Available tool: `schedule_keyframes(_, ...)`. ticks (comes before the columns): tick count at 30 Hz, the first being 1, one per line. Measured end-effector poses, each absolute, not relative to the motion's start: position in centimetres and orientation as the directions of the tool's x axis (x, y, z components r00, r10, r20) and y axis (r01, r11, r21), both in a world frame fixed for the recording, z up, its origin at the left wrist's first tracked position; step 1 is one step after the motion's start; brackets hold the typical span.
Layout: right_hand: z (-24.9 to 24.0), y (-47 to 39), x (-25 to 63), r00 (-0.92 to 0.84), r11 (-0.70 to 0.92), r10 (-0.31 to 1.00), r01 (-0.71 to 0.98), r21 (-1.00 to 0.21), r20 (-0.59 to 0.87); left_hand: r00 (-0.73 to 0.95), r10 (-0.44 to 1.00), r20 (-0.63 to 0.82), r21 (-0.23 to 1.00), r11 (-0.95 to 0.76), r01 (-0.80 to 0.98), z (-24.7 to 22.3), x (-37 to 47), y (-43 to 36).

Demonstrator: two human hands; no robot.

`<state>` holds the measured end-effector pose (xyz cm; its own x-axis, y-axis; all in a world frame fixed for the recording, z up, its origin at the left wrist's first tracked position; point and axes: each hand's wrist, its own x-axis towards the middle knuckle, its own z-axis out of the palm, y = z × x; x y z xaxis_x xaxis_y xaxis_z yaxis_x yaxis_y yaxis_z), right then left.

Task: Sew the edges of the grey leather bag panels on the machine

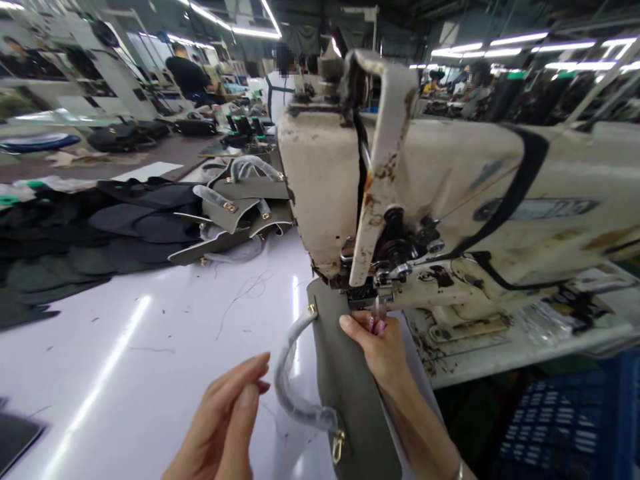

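A grey-green bag panel [345, 373] lies on the white table, its far end under the head of a sewing machine [320, 187]. A plastic-wrapped handle [286, 373] curves off its left side, joined by gold fittings. My right hand [383, 347] rests on the panel's right edge close to the needle area, its fingers closed around small pink-handled snips [377, 321]. Left of the handle, my left hand [225, 420] hovers over the table, touching neither panel nor handle. Its fingers are slightly bent, with a gap at the tips and nothing visible between them.
Behind on the left, similar panels with wrapped handles [240, 213] lie beside a long pile of dark pieces [115, 227]. Loose threads dot the white table [165, 373]. A blue crate [555, 427] stands low on the right. People work in the background.
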<state>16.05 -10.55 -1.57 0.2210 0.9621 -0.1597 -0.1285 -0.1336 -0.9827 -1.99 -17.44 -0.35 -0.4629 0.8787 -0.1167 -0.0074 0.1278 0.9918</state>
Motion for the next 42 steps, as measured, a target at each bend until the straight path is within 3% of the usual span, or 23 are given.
schedule_keyframes(1,-1.7,-10.6,16.0,0.225,-0.13,0.962,-0.134,-0.982,-0.158,-0.411,0.888,-0.209,0.978,0.193,-0.079,-0.8,-1.8,-16.6)
schedule_keyframes(3,-1.9,-10.7,15.8,0.214,-0.128,0.964,-0.137,-0.982,-0.156,-0.135,0.907,-0.4,0.905,0.368,-0.213,-1.6,-0.6,-14.8)
schedule_keyframes(5,-2.0,-10.9,15.8,0.203,-0.128,0.968,-0.107,-0.986,-0.148,0.034,0.895,-0.445,0.856,0.436,-0.277,-2.0,1.0,-13.5)
schedule_keyframes(10,-1.4,-11.1,16.0,0.28,-0.069,0.959,0.097,-0.993,-0.039,0.222,0.822,-0.525,0.779,0.569,-0.263,-2.4,3.4,-12.8)
schedule_keyframes(15,-1.7,-11.4,16.4,0.252,-0.105,0.965,0.102,-0.989,-0.077,0.189,0.804,-0.564,0.765,0.595,-0.247,-3.0,3.4,-12.1)
schedule_keyframes(21,-2.8,-12.6,17.6,0.209,-0.199,0.956,-0.051,-0.979,-0.206,0.138,0.829,-0.542,0.788,0.558,-0.259,-3.4,3.4,-11.9)
schedule_keyframes(24,-2.5,-13.0,18.1,0.108,-0.185,0.974,-0.131,-0.974,-0.199,0.126,0.822,-0.556,0.785,0.569,-0.246,-3.2,3.5,-12.0)
schedule_keyframes(26,-2.3,-13.1,18.6,0.072,-0.155,0.984,-0.091,-0.984,-0.162,0.11,0.812,-0.573,0.778,0.582,-0.237,-3.1,3.6,-12.0)
schedule_keyframes(35,-1.1,-12.9,20.3,0.02,0.01,1.0,0.373,-0.928,0.019,0.088,0.79,-0.607,0.746,0.604,-0.281,-2.5,4.1,-12.4)
schedule_keyframes(39,-0.6,-12.3,20.5,-0.061,0.066,0.997,0.36,-0.93,0.047,0.105,0.773,-0.625,0.717,0.622,-0.315,-1.9,4.1,-12.2)
schedule_keyframes(42,-0.8,-12.1,20.3,-0.048,-0.055,0.997,0.203,-0.978,-0.066,0.155,0.744,-0.65,0.688,0.663,-0.295,-1.7,4.2,-11.3)
